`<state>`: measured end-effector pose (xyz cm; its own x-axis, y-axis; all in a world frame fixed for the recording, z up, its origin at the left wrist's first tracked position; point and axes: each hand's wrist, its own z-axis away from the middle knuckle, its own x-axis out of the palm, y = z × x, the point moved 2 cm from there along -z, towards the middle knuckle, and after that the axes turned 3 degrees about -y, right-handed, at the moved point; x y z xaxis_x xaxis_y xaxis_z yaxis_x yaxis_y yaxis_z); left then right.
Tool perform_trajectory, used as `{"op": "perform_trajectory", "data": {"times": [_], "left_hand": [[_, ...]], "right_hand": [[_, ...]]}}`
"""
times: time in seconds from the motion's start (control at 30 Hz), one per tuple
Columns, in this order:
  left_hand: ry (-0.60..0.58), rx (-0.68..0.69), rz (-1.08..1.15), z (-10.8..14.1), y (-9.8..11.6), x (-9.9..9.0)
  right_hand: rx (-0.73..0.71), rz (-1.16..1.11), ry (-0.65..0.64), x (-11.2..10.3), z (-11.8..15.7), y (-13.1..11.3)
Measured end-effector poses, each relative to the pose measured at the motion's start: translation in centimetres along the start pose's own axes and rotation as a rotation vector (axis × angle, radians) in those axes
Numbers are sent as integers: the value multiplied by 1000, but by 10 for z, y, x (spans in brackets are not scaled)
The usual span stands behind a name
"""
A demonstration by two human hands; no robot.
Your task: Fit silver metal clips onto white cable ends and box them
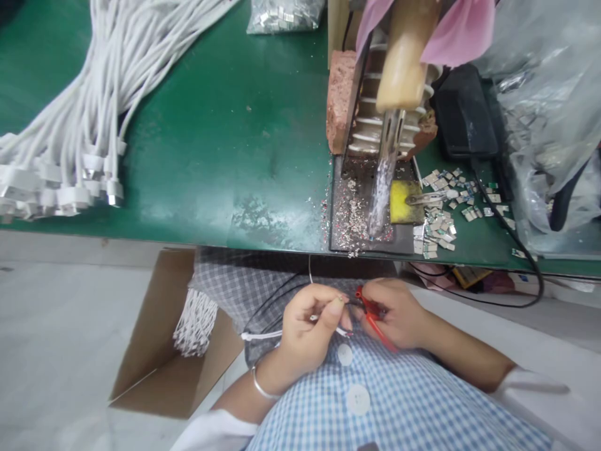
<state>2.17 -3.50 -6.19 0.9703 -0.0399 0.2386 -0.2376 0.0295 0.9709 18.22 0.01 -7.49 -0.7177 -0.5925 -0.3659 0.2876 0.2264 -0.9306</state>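
Below the table edge, above the lap, my left hand (305, 326) is closed in a pinch around a white cable (261, 336). Its thin end pokes out past my thumb and fingertips. Close beside it, my right hand (399, 316) is wrapped around a pair of red-handled cutters (382, 333). The cutters point toward the left fingertips; whether their jaws touch the wire is too blurred to tell.
A wooden-handled soldering iron (404, 69) leans over the table (201, 144), beside a yellow sponge (399, 203) and small connectors (439, 228). White USB cables (113, 69) lie at left. A cardboard box (154, 338) with white cables stands below. A black cord (511, 228) hangs over the edge.
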Motion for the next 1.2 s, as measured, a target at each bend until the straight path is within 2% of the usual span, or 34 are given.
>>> {"op": "perform_trajectory", "data": {"times": [0.23, 0.43, 0.53, 0.63, 0.77, 0.93, 1.07, 1.2], "left_hand": [[-43, 164, -291, 1, 0, -5], [-93, 356, -545, -4, 11, -8], [-113, 418, -612, -6, 14, -10], [-117, 425, -612, -6, 13, -12], [-122, 326, -486, -7, 13, -13], [-186, 48, -142, -5, 7, -8], [-139, -90, 103, -2, -5, -2], [-69, -173, 235, -1, -15, -1]], "right_hand": [[-84, 195, -37, -15, -1, -4], [-104, 326, -90, -19, 1, -5], [-95, 327, -121, -21, 2, -3], [-110, 331, -131, -22, 2, -3], [-142, 345, -106, -23, 1, -3], [-94, 218, -55, -17, -1, -1], [-14, 98, -2, 1, 0, 1], [80, -42, 13, 22, 3, 3]]}}
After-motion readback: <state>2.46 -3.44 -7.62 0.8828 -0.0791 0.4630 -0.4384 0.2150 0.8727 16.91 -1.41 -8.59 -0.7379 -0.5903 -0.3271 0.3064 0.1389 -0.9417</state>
